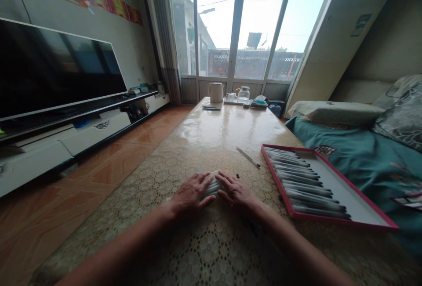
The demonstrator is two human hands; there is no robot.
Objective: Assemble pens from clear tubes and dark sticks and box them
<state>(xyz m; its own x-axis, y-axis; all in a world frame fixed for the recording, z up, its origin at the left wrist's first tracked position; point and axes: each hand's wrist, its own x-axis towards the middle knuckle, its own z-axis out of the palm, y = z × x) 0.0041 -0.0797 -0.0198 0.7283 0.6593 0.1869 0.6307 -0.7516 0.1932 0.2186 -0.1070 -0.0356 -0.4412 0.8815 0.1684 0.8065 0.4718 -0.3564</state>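
Living room; long lace-covered worktop. Left hand and right hand: grip open, palms flat on a row of pale rods between them. Risk: the round rods may slip out and roll toward the stray rod or the red tray at the right edge. Open room: ahead and to the left.

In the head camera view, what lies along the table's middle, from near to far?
Left hand and right hand flat on a stick bundle → loose stick → dark flat item → white jug.
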